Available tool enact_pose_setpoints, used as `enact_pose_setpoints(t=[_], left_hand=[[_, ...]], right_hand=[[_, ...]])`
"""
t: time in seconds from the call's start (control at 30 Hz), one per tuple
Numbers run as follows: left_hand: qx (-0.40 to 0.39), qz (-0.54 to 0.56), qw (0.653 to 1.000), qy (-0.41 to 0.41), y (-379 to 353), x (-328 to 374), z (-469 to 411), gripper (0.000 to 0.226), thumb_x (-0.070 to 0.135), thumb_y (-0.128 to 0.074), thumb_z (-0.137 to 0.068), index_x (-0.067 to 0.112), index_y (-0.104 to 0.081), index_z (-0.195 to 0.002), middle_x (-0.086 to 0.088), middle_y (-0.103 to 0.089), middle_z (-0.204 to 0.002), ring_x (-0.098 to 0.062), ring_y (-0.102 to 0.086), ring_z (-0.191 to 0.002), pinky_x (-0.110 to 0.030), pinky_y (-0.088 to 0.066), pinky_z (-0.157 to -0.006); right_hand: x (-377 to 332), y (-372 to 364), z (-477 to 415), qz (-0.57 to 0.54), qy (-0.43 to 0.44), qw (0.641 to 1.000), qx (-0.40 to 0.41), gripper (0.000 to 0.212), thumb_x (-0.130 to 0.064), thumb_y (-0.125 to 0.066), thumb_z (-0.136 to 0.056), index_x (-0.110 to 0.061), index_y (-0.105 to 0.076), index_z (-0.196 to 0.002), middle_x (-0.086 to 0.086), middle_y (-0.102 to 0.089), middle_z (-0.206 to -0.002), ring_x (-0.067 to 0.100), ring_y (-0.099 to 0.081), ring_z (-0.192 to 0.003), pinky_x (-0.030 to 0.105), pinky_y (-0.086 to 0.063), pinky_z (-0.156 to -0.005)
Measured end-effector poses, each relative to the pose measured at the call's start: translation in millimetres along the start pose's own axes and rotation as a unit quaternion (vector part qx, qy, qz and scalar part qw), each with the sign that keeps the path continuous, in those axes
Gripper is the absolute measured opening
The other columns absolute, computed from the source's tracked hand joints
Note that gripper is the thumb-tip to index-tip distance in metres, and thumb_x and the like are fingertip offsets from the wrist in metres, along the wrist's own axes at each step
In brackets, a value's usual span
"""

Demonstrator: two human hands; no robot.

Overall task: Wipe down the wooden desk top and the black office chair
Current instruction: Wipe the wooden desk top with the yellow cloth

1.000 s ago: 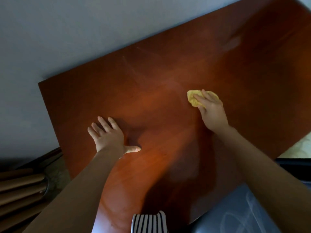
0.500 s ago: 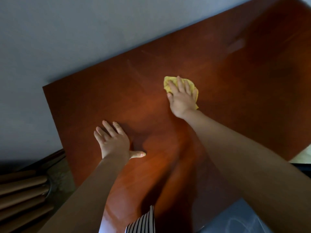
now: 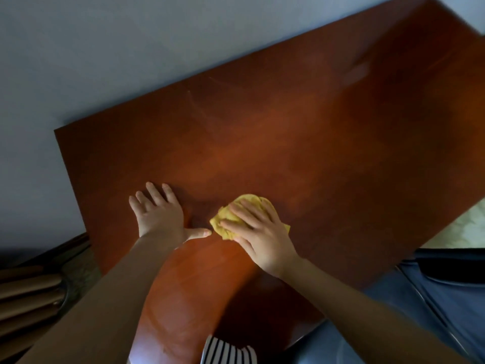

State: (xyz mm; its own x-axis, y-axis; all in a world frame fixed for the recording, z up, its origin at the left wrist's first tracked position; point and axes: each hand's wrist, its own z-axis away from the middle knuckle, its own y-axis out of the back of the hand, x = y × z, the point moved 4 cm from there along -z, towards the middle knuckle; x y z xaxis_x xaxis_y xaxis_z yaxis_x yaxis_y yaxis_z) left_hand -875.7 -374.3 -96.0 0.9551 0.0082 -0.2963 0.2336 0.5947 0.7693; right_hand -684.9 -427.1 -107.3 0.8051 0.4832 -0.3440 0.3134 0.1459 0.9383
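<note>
Mid-wipe on the wooden desk top (image 3: 301, 143); chair judged not yet started.

Pressing a bunched yellow cloth (image 3: 253, 201) under the right hand (image 3: 265, 237), fingers (image 3: 248, 209) straight and slightly apart across its top, not curled round it; bulging out past the fingertips and the thumb side. Placed in the left half, nearer the near edge than the far one, just beside the thumb tip of the left hand (image 3: 160, 214), laid flat with fingers spread, holding nothing. Next, probably: sweeping out toward the right end, keeping even downward pressure.
</note>
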Motion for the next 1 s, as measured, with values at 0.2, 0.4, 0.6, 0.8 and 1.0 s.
enact_pose_setpoints(t=[0.2,0.4,0.6,0.8,1.0], left_hand=[[0.01,-0.043,0.999,0.0,7.9,-0.6,1.4,0.131,0.094,-0.028,-0.059,0.003,0.005,-0.148,-0.027,-0.003,-0.155,-0.043,-0.017,-0.141,-0.056,-0.009,-0.113],[0.091,0.04,0.995,-0.001,29.1,-20.5,-14.2,0.101,0.084,-0.033,-0.07,0.012,-0.031,-0.14,-0.016,-0.037,-0.139,-0.035,-0.042,-0.125,-0.048,-0.033,-0.105],[0.098,0.099,0.99,-0.018,33.1,-22.4,-51.5,0.123,0.089,-0.036,-0.056,0.02,0.003,-0.151,-0.015,0.002,-0.158,-0.036,-0.002,-0.144,-0.055,-0.009,-0.114],[0.088,0.126,0.987,-0.038,43.8,-11.2,-83.0,0.134,0.093,-0.02,-0.044,0.017,0.013,-0.15,-0.018,0.012,-0.157,-0.037,0.007,-0.144,-0.057,-0.002,-0.113],[0.075,0.096,0.992,-0.031,43.8,-6.3,-87.3,0.135,0.094,-0.021,-0.047,0.014,0.017,-0.148,-0.019,0.013,-0.156,-0.038,0.006,-0.144,-0.058,-0.001,-0.113]], right_hand=[[50.4,22.9,28.3,-0.018,-0.012,0.999,-0.026,0.034,-0.025,-0.061,-0.087,-0.027,-0.065,-0.121,0.003,-0.054,-0.136,0.026,-0.048,-0.128,0.051,-0.039,-0.103],[127.5,50.4,13.0,-0.008,-0.135,0.991,0.019,0.039,-0.009,-0.064,-0.088,-0.018,-0.061,-0.127,0.011,-0.049,-0.14,0.031,-0.042,-0.133,0.053,-0.034,-0.106],[184.5,70.9,-29.2,-0.007,-0.258,0.964,0.069,0.037,-0.012,-0.056,-0.094,-0.016,-0.057,-0.131,0.013,-0.042,-0.145,0.031,-0.036,-0.136,0.046,-0.024,-0.113],[217.4,81.0,-99.5,-0.025,-0.354,0.927,0.124,0.037,-0.017,-0.056,-0.094,-0.019,-0.057,-0.131,0.007,-0.04,-0.148,0.023,-0.033,-0.138,0.04,-0.021,-0.114],[208.3,70.3,-170.1,-0.009,-0.383,0.916,0.117,0.039,-0.025,-0.051,-0.096,-0.031,-0.051,-0.135,-0.003,-0.033,-0.152,0.016,-0.024,-0.142,0.04,-0.018,-0.115]])
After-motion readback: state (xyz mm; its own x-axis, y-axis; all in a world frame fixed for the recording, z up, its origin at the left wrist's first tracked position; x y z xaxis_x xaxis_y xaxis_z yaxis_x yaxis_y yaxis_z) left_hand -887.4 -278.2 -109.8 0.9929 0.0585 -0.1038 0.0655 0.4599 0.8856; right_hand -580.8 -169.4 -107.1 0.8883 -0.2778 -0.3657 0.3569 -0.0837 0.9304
